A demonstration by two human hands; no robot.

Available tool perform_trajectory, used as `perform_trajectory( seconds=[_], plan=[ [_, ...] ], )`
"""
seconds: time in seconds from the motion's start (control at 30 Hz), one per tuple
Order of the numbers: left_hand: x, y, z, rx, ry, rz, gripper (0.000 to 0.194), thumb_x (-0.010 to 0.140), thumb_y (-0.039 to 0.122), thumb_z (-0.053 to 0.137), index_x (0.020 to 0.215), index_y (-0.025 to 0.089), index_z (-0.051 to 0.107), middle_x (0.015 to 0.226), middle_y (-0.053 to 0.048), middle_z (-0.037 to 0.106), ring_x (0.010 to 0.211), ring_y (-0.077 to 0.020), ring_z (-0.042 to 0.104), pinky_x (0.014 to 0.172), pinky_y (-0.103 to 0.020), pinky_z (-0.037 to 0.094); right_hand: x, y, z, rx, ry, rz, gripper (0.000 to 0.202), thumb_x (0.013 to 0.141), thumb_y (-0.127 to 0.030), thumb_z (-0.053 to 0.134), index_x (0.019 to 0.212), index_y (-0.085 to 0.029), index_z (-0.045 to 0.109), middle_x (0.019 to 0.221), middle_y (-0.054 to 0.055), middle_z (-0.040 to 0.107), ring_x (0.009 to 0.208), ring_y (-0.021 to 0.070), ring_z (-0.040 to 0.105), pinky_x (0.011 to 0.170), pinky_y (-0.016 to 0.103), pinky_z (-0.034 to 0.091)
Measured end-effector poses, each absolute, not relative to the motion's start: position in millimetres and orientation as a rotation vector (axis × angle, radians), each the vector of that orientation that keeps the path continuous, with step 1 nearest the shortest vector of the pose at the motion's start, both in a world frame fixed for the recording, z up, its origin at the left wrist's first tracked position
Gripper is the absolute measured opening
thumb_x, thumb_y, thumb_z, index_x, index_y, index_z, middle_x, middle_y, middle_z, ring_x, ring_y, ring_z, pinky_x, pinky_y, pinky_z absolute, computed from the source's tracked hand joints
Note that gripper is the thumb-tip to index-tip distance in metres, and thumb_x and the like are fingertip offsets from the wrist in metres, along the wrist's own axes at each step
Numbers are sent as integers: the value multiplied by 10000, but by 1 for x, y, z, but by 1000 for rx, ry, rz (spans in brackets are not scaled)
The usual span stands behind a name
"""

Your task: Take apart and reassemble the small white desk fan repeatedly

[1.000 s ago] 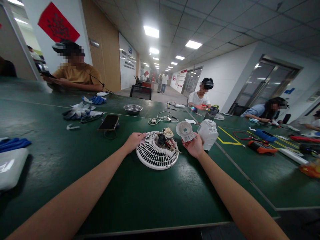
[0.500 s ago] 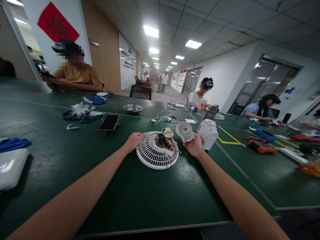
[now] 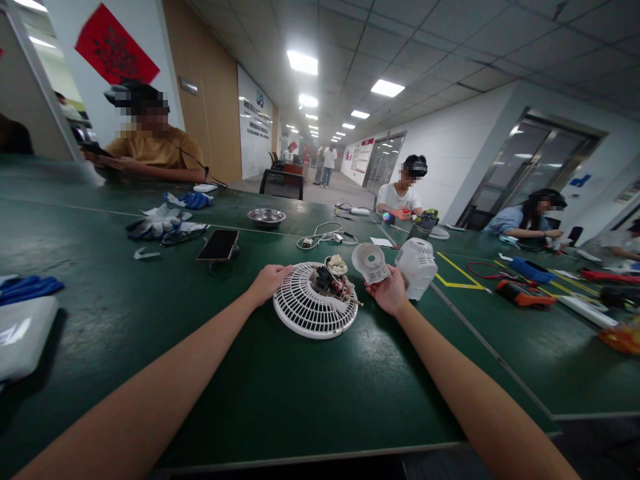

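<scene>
A round white fan grille (image 3: 310,319) lies on the green table, with a fan motor and wiring (image 3: 330,280) exposed on top. My left hand (image 3: 270,283) is closed on the grille's left rim, thumb and fingers at its edge. On the other side, my right hand (image 3: 389,292) grips a small white perforated plastic cover (image 3: 371,262), holding it tilted up just right of the motor. Behind that hand stands a white vented plastic housing (image 3: 416,267); whether the fingers touch it I cannot tell.
A phone (image 3: 218,245) on a stand, gloves (image 3: 159,223) and a metal bowl (image 3: 267,217) lie beyond my left arm. A white cable (image 3: 323,235) is behind the grille. An orange-black meter (image 3: 525,294) sits to the right. Several people sit around the table.
Both my hands, the grille and the cover stay practically where they were. At the far right, a seated person's hands have shifted slightly.
</scene>
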State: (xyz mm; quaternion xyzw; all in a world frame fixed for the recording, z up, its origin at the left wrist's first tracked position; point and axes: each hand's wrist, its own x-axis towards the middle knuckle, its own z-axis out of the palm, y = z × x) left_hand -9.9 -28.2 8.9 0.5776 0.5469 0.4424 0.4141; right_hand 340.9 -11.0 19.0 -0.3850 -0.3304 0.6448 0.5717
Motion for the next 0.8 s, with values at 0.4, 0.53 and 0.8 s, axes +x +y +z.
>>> perform_trajectory(
  seconds=[0.4, 0.53, 0.8],
  plan=[
    [-12, -22, 3, 1550, 1392, 1112, 541, 736, 660, 570, 723, 131, 685, 670, -55, 684, 624, -199, 602, 592, -295, 398, 338, -16, 23, -906, -766, 1499, 281, 887, -458, 412, 986, -261, 585, 765, 30, 675, 647, 199, 627, 557, 313, 514],
    [-12, -23, 4, 1560, 1375, 1083, 555, 756, 662, 546, 761, 125, 689, 691, -60, 690, 624, -200, 609, 594, -300, 407, 338, -16, 22, -902, -773, 1503, 293, 895, -469, 404, 990, -261, 587, 762, 30, 673, 642, 197, 623, 562, 312, 515],
    [-11, -25, 6, 1502, 1373, 1083, 571, 722, 688, 572, 755, 129, 687, 684, -54, 693, 622, -198, 619, 598, -299, 424, 337, -17, 23, -912, -787, 1492, 295, 896, -471, 399, 978, -257, 585, 755, 33, 672, 628, 194, 619, 552, 304, 508]
  ],
)
